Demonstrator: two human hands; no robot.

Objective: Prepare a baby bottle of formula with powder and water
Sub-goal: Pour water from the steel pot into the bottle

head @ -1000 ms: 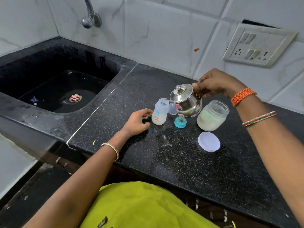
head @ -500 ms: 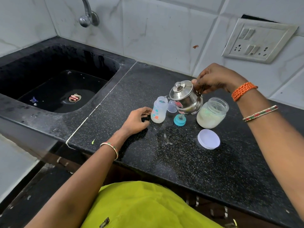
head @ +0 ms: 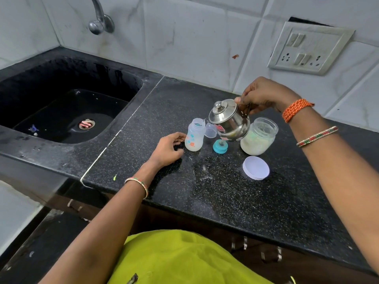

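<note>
My baby bottle stands upright and uncapped on the black bench, clear plastic with printed marks, a little pale content at its bottom. The steel kettle is tilted, its thin spout at the bottle's mouth. The teal nipple ring lies beside it; the clear cap sits behind. The open glass powder jar stands upright, its white lid lying flat nearby.

Counter: the sink is set at its left end; the wall socket is mounted far right.
Baby bottle: stood upright mid-counter, left of the kettle.
Kettle: held tilted above the counter, spout over the bottle mouth.
Bottle cap: placed between bottle and kettle, behind.
Teat ring: laid near of the kettle.
Powder jar: stood right of the kettle.
Jar lid: laid near of the jar.
Left hand: rested just left of the bottle.
</note>
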